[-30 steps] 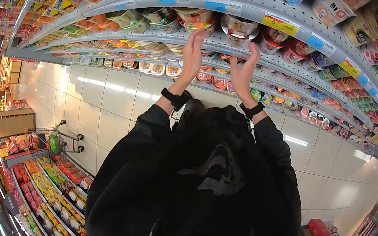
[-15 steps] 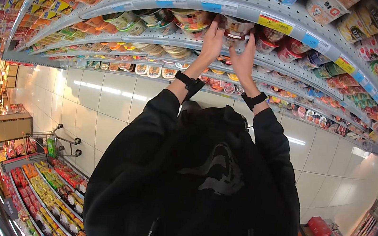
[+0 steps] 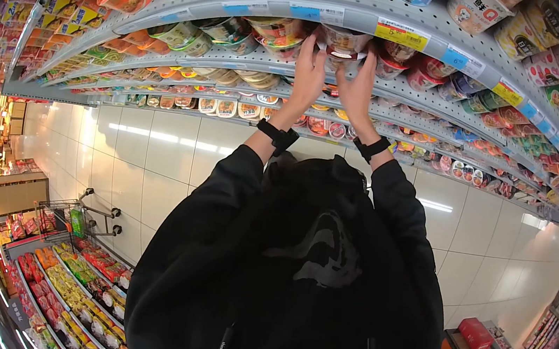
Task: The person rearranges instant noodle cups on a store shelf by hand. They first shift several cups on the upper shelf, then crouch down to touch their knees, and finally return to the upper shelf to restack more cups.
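A tub of instant noodles [image 3: 345, 40] sits upright near the front of a shelf, just under the price-tag rail. My left hand [image 3: 309, 76] is against its left side and my right hand [image 3: 356, 89] is against its right side, so the tub is held between them. The fingertips are partly hidden behind it. Another noodle bowl [image 3: 280, 33] stands just left of my left hand. More red-rimmed noodle bowls [image 3: 392, 61] are close beside my right fingers.
The perforated shelf above [image 3: 358, 3] overhangs my hands and carries more noodle tubs. Lower shelves hold rows of packaged food. Behind me are a tiled floor [image 3: 167, 167], a shopping cart [image 3: 87, 216], a display of bagged goods [image 3: 78, 282] and a red box [image 3: 473, 336].
My hands have come slightly back toward me, with the fingers still at the sides of the tub. The whole view has shifted a little.
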`<action>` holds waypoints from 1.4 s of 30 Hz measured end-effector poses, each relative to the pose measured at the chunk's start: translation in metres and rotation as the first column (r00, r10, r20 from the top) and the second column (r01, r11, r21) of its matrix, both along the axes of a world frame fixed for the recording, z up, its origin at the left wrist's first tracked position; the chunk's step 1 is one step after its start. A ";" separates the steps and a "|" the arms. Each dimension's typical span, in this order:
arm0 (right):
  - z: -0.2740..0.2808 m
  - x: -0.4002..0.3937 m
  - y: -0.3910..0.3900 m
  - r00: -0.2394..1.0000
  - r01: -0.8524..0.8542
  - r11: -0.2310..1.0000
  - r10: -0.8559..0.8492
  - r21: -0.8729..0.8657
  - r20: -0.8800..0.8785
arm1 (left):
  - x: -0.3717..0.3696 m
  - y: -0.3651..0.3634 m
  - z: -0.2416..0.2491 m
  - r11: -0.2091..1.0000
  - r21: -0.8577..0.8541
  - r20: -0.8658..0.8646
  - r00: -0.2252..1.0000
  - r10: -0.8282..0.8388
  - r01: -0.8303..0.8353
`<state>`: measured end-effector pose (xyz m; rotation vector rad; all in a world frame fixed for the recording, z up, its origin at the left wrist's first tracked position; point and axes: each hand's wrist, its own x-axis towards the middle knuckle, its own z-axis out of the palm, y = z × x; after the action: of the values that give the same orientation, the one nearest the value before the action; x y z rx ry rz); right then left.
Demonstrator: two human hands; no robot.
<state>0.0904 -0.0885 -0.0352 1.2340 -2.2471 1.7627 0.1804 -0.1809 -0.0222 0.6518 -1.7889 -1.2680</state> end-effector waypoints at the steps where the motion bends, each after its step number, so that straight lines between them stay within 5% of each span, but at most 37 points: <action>1: -0.002 0.004 0.002 1.000 -0.001 1.000 0.001 -0.001 0.000 | -0.001 0.001 -0.003 1.000 0.009 0.012 1.000 0.011 -0.011; 8: -0.018 0.013 0.008 0.995 -0.055 0.998 0.053 0.017 0.084 | 0.001 0.004 0.009 0.985 0.173 0.012 1.000 -0.009 0.007; 17: -0.014 0.015 0.011 0.992 -0.057 0.998 0.056 0.008 0.109 | 0.005 -0.001 -0.004 0.998 0.066 0.065 0.998 -0.014 0.010; 22: -0.009 0.032 0.015 0.991 0.034 0.998 -0.028 -0.049 0.129 | 0.048 0.015 -0.003 0.988 0.153 0.032 0.999 0.015 -0.019; 24: -0.014 0.043 0.013 0.952 -0.107 0.984 0.142 -0.142 0.270 | 0.070 0.003 -0.014 0.982 0.176 0.025 0.998 0.063 -0.067; 26: -0.018 0.053 0.004 0.944 -0.191 0.975 0.214 -0.111 0.252 | 0.091 -0.009 -0.014 0.949 0.080 0.019 0.952 0.306 -0.306; 30: -0.016 0.071 -0.023 0.920 -0.325 0.945 0.327 -0.045 0.217 | 0.109 -0.054 0.003 0.942 -0.018 -0.033 0.942 0.333 -0.334; 37: -0.008 0.085 -0.081 0.932 -0.271 0.962 0.269 -0.027 0.242 | 0.098 -0.101 0.008 0.988 -0.017 0.056 0.986 0.155 -0.154; 39: -0.008 0.083 -0.095 0.986 -0.145 0.988 0.140 0.061 0.087 | 0.091 -0.106 0.002 0.993 -0.089 0.019 0.997 0.074 -0.072; 42: -0.008 0.086 -0.100 0.991 -0.101 0.989 0.090 0.110 0.100 | 0.096 -0.109 0.001 0.993 -0.118 0.072 0.997 0.031 -0.023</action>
<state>0.1765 -0.1888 -0.0431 1.3265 -2.4117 1.7833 0.2764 -0.2900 -0.0214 0.6617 -1.8927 -1.1250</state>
